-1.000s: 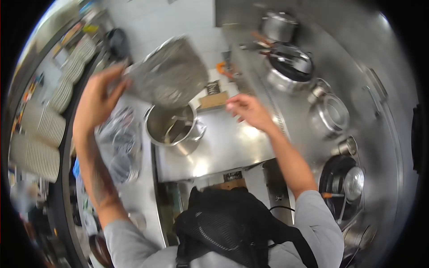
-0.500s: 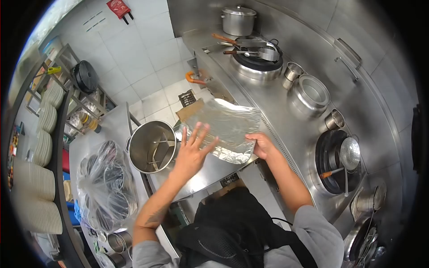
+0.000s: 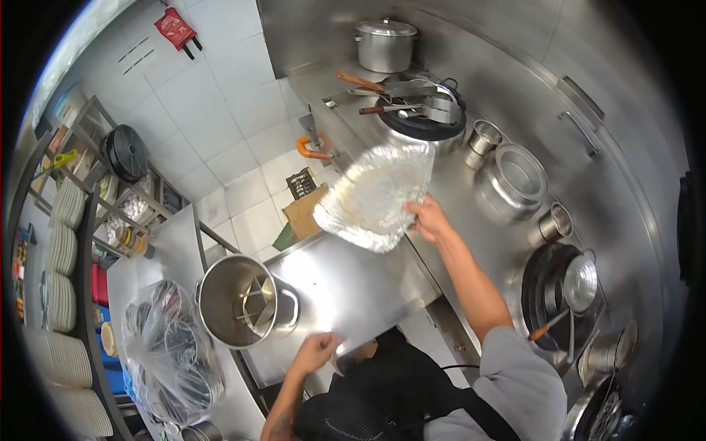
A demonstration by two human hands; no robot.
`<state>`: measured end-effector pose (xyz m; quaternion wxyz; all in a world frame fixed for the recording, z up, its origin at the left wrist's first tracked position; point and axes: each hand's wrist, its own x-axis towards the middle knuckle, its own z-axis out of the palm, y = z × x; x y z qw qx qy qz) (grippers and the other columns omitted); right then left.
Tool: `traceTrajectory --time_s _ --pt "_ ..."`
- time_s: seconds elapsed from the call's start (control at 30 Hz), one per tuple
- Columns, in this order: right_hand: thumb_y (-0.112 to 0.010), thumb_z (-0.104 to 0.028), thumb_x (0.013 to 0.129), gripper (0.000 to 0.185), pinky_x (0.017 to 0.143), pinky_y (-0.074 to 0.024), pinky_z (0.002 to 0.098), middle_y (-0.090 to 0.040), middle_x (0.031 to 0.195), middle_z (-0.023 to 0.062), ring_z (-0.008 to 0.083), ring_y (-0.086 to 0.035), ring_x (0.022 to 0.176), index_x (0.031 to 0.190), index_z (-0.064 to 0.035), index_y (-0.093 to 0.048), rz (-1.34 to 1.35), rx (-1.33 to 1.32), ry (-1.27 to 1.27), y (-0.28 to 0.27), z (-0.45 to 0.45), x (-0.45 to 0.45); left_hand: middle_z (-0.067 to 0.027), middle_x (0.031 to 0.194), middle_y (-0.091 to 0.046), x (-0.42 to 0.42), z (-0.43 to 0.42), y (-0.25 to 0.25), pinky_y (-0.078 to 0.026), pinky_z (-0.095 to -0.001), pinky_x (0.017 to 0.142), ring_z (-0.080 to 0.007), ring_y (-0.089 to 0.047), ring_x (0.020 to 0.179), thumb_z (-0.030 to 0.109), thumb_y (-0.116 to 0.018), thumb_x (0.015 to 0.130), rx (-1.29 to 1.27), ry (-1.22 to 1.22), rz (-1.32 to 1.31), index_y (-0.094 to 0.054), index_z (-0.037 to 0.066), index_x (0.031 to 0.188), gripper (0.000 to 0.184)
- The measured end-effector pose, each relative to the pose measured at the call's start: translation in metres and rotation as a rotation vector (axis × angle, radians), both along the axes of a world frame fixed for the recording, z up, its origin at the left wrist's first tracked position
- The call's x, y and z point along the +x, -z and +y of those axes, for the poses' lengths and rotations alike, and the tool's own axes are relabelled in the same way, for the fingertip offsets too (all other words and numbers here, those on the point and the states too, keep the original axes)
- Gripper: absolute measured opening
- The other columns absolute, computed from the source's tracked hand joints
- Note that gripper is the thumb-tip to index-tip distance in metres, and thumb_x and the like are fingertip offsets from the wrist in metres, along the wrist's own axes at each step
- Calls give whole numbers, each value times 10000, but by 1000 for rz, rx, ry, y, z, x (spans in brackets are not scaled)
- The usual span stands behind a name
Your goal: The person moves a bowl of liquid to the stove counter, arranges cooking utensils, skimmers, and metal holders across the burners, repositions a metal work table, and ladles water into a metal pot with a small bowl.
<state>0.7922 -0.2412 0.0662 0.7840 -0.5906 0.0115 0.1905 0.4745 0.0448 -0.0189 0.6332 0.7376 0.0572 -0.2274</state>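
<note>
A creased sheet of aluminium foil (image 3: 379, 195) is pinched at its right edge by my right hand (image 3: 429, 220), which holds it above the steel counter (image 3: 353, 283). My left hand (image 3: 318, 351) is curled over the counter's near edge; whether anything is inside its fingers is hidden. Left of it stands a tall open steel pot (image 3: 237, 301) with a metal divider (image 3: 256, 305) inside. The pot touches neither hand.
At left lies a clear plastic bag (image 3: 173, 353) of dark round items, beside a shelf with stacked plates (image 3: 62, 294). Along the right are a lidded pot (image 3: 386, 45), steel bowls (image 3: 518, 176) and a wok with a strainer (image 3: 581, 283). Cardboard (image 3: 303, 212) lies beyond the counter.
The foil has come off the top of the pot and moved right, now in my right hand alone. My left hand has left the foil, dropped toward my body and curled.
</note>
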Motion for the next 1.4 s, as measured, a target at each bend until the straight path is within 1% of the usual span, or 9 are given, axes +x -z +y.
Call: traceTrajectory --time_s 0.1,0.2,0.23,0.33,0.37,0.7,0.93,1.13,1.4 --pt "-562 -5 925 418 882 -564 529 -604 1245 163 321 -637 1092 1332 -10 -466 -64 209 -21 -30 43 126 -55 737 -667 -43 -3 34 -485 -289 626 -95 -583 679 230 -614 982 174 -260 173 -697 -22 1005 266" --pt "-543 -29 917 443 824 -578 540 -593 1230 142 338 -632 1069 1351 -50 -453 -215 271 -29 -93 94 264 -180 786 -709 -153 17 165 -509 -367 673 -209 -694 726 322 -703 887 335 -602 259 -726 9 960 322" --pt "-557 -56 914 445 810 -586 536 -586 1244 154 334 -641 1045 1346 -35 -449 -284 279 -36 -108 112 325 -163 764 -711 -176 40 216 -514 -368 661 -258 -702 707 340 -725 865 504 -296 69 -731 24 959 329" --pt "-578 -186 959 432 807 -585 546 -532 1305 210 378 -610 1084 1336 -1 -479 -116 331 14 -172 159 454 -231 1100 -683 -239 0 174 -511 -475 783 -358 -670 943 388 -571 953 640 -446 279 -643 -4 1181 459" --pt "-603 -220 954 472 821 -579 545 -496 1337 215 381 -581 1124 1350 0 -469 -130 211 116 -188 164 460 -262 857 -699 -236 -7 158 -509 -457 732 -327 -683 809 380 -599 950 548 -503 381 -685 -49 998 441" --pt "-680 -229 909 513 849 -561 500 -483 1284 185 307 -568 1080 1331 -9 -489 -281 48 198 -189 120 490 -234 733 -682 -146 -39 103 -489 -437 638 -305 -630 626 355 -664 919 555 -694 438 -697 -13 969 373" --pt "-645 -266 940 426 777 -547 374 -618 1099 81 195 -614 962 1280 -37 -527 -350 -55 94 -148 144 400 -219 729 -684 -117 -14 81 -526 -382 645 -247 -705 682 256 -679 895 624 -817 358 -682 -40 860 298" --pt "-648 -249 940 325 600 -483 231 -694 964 49 94 -619 739 1198 -54 -620 -484 -467 -691 -46 238 144 -115 729 -648 -122 80 5 -466 -308 633 -156 -579 645 161 -621 966 787 -1361 -281 -672 -25 914 200" --pt "-717 -300 829 376 813 -547 412 -708 934 201 344 -682 927 1050 1 -681 -1388 -756 -1134 -18 343 -114 -135 794 -669 -72 167 -103 -467 -313 611 -200 -605 639 137 -655 918 837 -1002 -585 -706 -5 932 151"
